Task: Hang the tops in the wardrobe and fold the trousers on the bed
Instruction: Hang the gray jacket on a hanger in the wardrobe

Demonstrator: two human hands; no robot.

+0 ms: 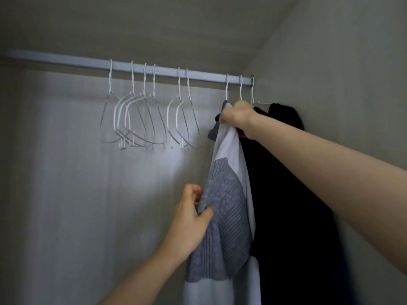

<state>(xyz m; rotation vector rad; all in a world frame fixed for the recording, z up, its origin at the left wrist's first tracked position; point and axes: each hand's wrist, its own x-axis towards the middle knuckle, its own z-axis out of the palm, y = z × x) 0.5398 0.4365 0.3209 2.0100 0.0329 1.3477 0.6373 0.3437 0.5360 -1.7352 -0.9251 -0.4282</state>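
Wardrobe rail (167, 72) is running across the top, dipping toward the far right corner. Black top (293, 194) is hanging at the rail's right end, seemingly done. Grey-and-white top (229, 205) is hanging just left of it, long axis vertical, neck end up at the rail, hem pointing down out of view. Right hand (237, 116) is gripping its shoulder just under the rail; left hand (191, 219) is pinching the knit edge lower down with fingers curled. Six empty hangers (149, 119) are waiting left along the rail. Judging progress: two tops up, this one being settled; trousers and bed not in view, folding presumably left.
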